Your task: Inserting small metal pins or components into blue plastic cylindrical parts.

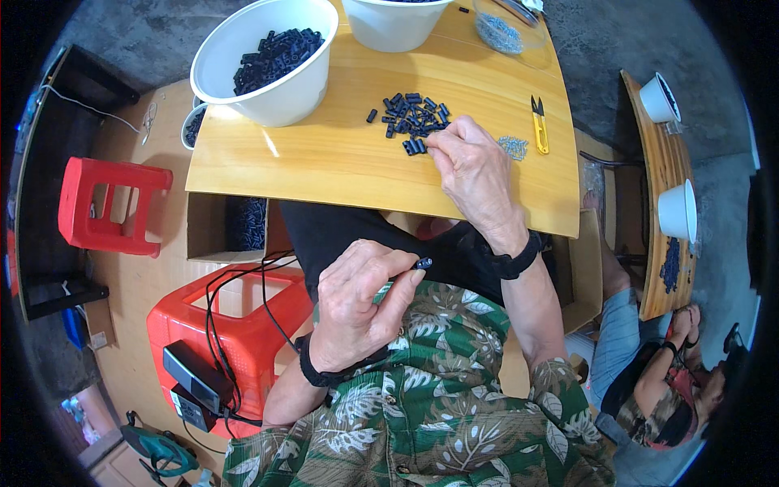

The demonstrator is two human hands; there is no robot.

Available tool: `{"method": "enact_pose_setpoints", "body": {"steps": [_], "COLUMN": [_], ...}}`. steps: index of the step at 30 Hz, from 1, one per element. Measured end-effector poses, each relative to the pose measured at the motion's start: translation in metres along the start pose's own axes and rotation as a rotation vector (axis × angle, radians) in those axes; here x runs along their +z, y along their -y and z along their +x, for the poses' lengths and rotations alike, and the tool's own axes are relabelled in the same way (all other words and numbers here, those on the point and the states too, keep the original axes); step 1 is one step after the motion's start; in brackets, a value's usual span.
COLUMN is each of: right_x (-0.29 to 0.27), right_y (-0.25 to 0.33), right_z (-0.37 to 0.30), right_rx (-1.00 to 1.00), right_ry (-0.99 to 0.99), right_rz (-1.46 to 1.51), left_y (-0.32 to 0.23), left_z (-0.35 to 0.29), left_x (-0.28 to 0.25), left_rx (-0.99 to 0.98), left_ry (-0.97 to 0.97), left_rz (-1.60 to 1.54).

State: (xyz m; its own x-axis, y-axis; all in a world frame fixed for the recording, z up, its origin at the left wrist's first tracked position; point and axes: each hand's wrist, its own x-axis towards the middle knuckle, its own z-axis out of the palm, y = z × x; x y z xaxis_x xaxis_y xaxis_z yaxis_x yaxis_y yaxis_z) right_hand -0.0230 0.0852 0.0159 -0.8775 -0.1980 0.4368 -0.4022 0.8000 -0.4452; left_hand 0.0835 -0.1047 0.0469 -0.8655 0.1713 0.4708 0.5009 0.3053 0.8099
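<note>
The wooden table (324, 166) spans the upper middle, a white tub (286, 109) of black parts standing near its left end. The right hand (475, 166) reaches over the table's near edge, forearm slanting up and leftward, back of the hand upward, fingers bent left. The left hand (365, 296) is lower, in front of the shirt and off the table, wrist bent, fingers curled rightward. A pile (415, 116) of black parts lies on the table; the right fingertips meet at its near side, and whether they grasp anything I cannot tell. Yellow-handled snips (542, 138) lie farther right. Between snips and pile are silver screws (513, 148). One black piece (423, 264) is pinched between left thumb and forefinger, its end poking out.
</note>
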Motion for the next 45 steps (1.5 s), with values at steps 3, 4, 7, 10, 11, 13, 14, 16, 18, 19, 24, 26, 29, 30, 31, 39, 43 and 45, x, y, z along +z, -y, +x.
{"method": "enact_pose_setpoints", "body": {"steps": [3, 4, 7, 10, 11, 13, 14, 16, 18, 19, 24, 26, 29, 30, 31, 39, 43, 45], "right_x": [-0.001, -0.002, -0.003, -0.018, -0.019, -0.021, -0.024, -0.032, -0.039, -0.042, -0.051, -0.058, -0.064, -0.067, -0.069, -0.074, -0.081, -0.084], "right_y": [0.001, 0.001, 0.001, 0.011, 0.013, 0.017, 0.016, 0.011, 0.014, 0.017, 0.018, 0.028, 0.033, 0.036, 0.038, 0.044, 0.046, 0.049], "right_z": [0.002, 0.003, 0.001, -0.004, -0.008, -0.015, -0.021, -0.035, -0.047, -0.053, -0.076, -0.080, -0.086, -0.087, -0.088, -0.090, -0.091, -0.091], "right_rx": [-0.038, -0.058, -0.059, 0.079, 0.081, 0.351, 0.350, 0.427, 0.482, 0.537, 0.480, 0.504, 0.492, 0.491, 0.490, 0.394, 0.453, 0.477], "right_ry": [0.048, 0.072, 0.016, -0.052, -0.053, -0.070, -0.072, 0.115, 0.146, 0.177, 0.252, 0.247, 0.250, 0.244, 0.238, 0.132, 0.198, 0.215], "right_rz": [-0.091, -0.150, -0.072, 0.143, 0.142, 0.631, 0.629, 0.918, 1.087, 1.255, 1.535, 1.559, 1.579, 1.570, 1.562, 1.546, 1.566, 1.580], "left_y": [-0.001, -0.002, -0.001, -0.002, -0.002, -0.003, -0.003, -0.003, -0.005, -0.005, -0.008, -0.009, -0.012, -0.012, -0.013, -0.018, -0.018, -0.017], "left_z": [0.001, 0.001, 0.000, 0.003, 0.002, 0.002, 0.001, 0.001, 0.002, 0.002, 0.001, 0.001, 0.002, 0.002, 0.002, 0.002, 0.002, 0.002], "left_x": [0.000, 0.000, 0.000, -0.002, -0.002, -0.001, 0.000, 0.000, -0.001, -0.001, 0.001, 0.001, 0.000, 0.000, 0.000, -0.001, 0.000, 0.000], "left_rx": [-0.003, -0.003, -0.009, -0.001, 0.000, -0.014, -0.012, -0.002, -0.005, -0.008, 0.029, 0.044, 0.058, 0.063, 0.068, 0.066, 0.070, 0.069], "left_ry": [0.007, 0.015, 0.011, 0.023, 0.026, 0.021, 0.021, 0.012, 0.023, 0.034, 0.060, 0.071, 0.101, 0.109, 0.117, 0.135, 0.130, 0.134], "left_rz": [0.004, 0.008, 0.010, 0.026, 0.025, 0.018, 0.017, 0.004, 0.011, 0.017, 0.012, 0.012, -0.003, -0.002, 0.000, -0.046, -0.076, -0.075]}}
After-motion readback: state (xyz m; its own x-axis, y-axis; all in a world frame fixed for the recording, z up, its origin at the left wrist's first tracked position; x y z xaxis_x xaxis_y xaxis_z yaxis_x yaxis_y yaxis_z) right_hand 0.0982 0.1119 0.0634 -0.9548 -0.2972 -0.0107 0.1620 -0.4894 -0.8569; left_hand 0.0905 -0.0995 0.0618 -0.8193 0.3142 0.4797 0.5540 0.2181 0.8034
